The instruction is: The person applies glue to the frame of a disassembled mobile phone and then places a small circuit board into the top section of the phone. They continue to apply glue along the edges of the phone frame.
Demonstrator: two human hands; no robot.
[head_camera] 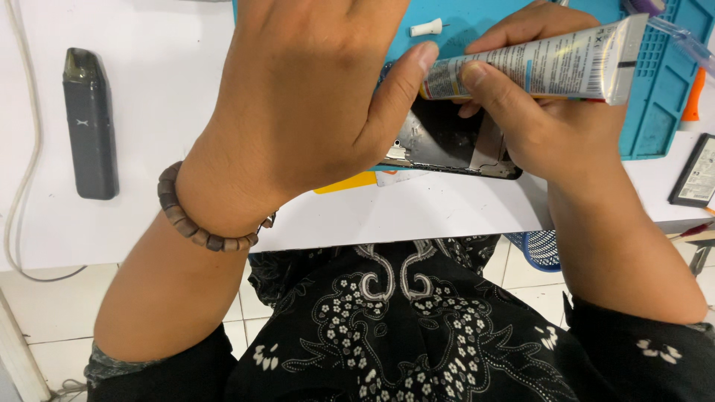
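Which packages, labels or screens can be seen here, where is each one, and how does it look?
Tube: held in the right hand over the opened phone, lying sideways; silver-white with small print, a blue stripe and a flat crimped end.
Battery: right edge of the table, partly cut off; flat, black, with a pale label.
Black device: left on the table; slim, upright, a small pale mark.
No lit screen shows.
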